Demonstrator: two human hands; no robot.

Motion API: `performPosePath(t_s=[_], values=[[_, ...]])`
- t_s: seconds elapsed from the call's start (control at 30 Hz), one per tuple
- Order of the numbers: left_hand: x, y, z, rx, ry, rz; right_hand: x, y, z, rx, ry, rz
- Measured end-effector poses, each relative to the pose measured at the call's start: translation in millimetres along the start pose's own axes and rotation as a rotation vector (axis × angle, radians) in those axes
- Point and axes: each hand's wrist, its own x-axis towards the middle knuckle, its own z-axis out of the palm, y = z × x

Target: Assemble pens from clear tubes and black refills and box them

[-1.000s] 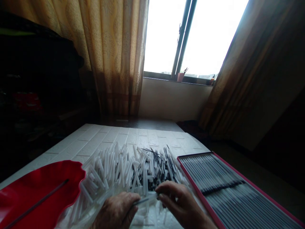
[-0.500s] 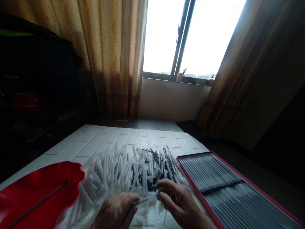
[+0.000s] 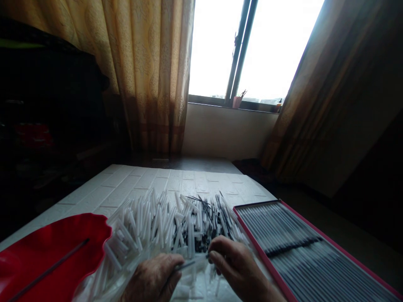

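Note:
At the bottom centre, my left hand (image 3: 154,279) is closed around a thin dark rod (image 3: 184,265) that points right. My right hand (image 3: 234,266) pinches a small white tube at the rod's tip, fingers pressed together. Both hands hover over the near edge of a heap of white tubes and thin black rods (image 3: 170,228) lying on clear plastic on the white brick-patterned table (image 3: 189,180).
A red plastic tray (image 3: 40,251) with one dark rod in it lies at the left. A red-rimmed box (image 3: 283,205) of neatly rowed rods lies at the right. Curtains, a window sill with small pots, and dark furniture stand behind.
Hardly anything moved. My right hand's fingers have shifted slightly at the rod's tip; my left hand keeps its hold.

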Motion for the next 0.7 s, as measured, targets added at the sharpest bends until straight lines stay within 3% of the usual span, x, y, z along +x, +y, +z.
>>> performPosePath(t_s=[0.13,0.3,0.53,0.7], values=[[0,1,-0.9,0.011,-0.069,-0.017,1,0,4,-0.021,-0.005,0.013],[-3,-2,3.9,0.022,0.021,0.016,0,-2,4,-0.021,0.0,0.036],[2,4,-5.9,0.052,-0.039,-0.009,-3,-11,-5,-0.084,0.021,-0.05],[5,2,-3.9,0.082,0.055,0.054,-3,-10,-4,-0.09,0.035,-0.05]])
